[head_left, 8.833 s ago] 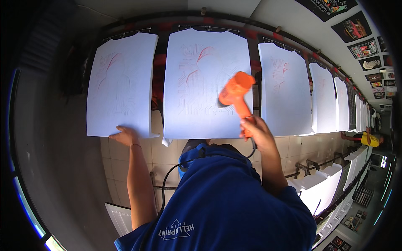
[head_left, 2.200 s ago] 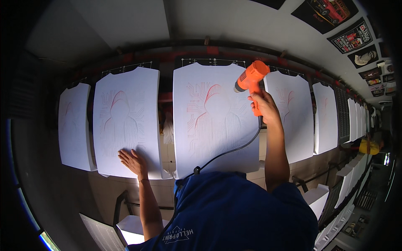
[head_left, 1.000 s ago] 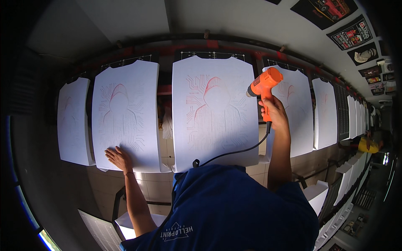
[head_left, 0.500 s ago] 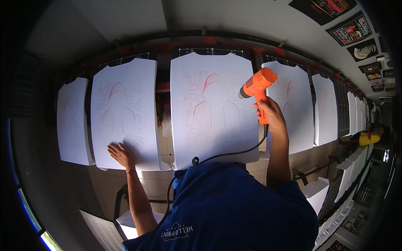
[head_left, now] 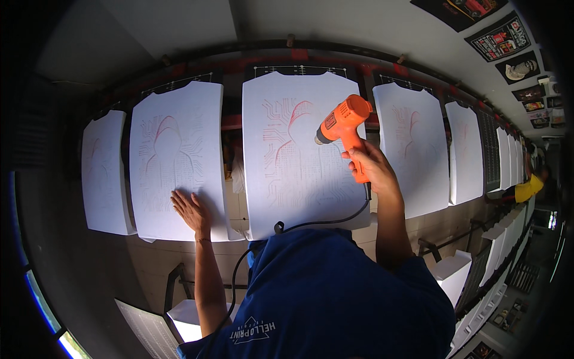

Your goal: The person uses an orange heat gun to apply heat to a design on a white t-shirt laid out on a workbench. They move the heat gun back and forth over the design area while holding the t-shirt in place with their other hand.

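Note:
An orange heat gun (head_left: 344, 122) is in the grip of my right hand (head_left: 373, 169), its metal nozzle pointing left over the middle white printed fabric panel (head_left: 287, 203). That panel carries a faint hooded figure in red and grey with circuit-like lines around it. My left hand (head_left: 191, 210) lies flat, fingers stretched out, on the lower part of the neighbouring printed panel (head_left: 206, 113) to the left. From the gun's handle the black cord (head_left: 323, 221) curves across the middle panel and down along my left side.
More printed panels stand in the row, one at the far left (head_left: 101, 209) and others to the right (head_left: 418, 185). Behind them runs a dark rail (head_left: 335, 45). A person in a yellow top (head_left: 529, 189) is at the far right. Framed prints (head_left: 499, 36) hang on the wall.
My right hand has carried the heat gun left, from the right edge of the middle panel to over its print. My left hand has slid right and slightly up on its panel.

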Available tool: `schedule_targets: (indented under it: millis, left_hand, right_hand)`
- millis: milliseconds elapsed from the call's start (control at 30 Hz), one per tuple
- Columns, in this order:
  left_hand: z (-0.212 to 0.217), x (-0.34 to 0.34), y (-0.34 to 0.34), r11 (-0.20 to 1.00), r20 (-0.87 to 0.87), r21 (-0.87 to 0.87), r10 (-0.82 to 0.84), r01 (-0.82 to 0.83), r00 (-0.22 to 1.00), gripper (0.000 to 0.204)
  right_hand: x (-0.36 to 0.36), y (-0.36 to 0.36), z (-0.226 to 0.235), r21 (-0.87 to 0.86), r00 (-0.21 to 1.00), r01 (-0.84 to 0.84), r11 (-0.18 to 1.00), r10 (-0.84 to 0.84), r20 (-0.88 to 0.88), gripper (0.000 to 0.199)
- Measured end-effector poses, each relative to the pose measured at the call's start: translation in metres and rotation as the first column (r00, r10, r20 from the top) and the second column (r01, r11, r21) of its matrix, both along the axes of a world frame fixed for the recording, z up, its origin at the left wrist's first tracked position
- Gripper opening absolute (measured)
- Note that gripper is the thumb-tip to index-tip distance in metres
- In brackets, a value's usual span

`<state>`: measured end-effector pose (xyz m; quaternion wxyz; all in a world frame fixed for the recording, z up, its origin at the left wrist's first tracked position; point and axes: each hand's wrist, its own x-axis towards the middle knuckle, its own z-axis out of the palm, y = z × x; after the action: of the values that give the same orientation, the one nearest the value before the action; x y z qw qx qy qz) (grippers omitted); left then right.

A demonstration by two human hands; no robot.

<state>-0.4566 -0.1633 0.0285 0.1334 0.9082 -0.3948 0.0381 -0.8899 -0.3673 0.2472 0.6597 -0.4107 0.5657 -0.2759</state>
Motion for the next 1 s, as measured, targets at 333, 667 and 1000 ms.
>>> schedule_targets:
  millis: [333, 667, 1000]
  left_hand:
    - [-0.004, 0.042, 0.030, 0.976, -0.029, -0.021, 0.217, -0.218, 0.976, 0.067]
    - [0.007, -0.046, -0.012, 0.999, -0.012, 0.002, -0.035, 0.035, 0.999, 0.063]
    - [-0.015, 0.072, 0.048, 0.950, 0.036, 0.013, 0.311, -0.312, 0.950, 0.068]
  right_hand:
    - [-0.043, 0.010, 0.001, -0.054, 0.987, 0.132, 0.990, -0.136, -0.083, 0.038]
    - [0.048, 0.024, 0.006, 0.018, 0.984, -0.176, 0.984, 0.176, 0.007, 0.035]
    - [-0.041, 0.025, -0.002, -0.031, 0.992, 0.118, 0.993, -0.119, -0.040, 0.037]
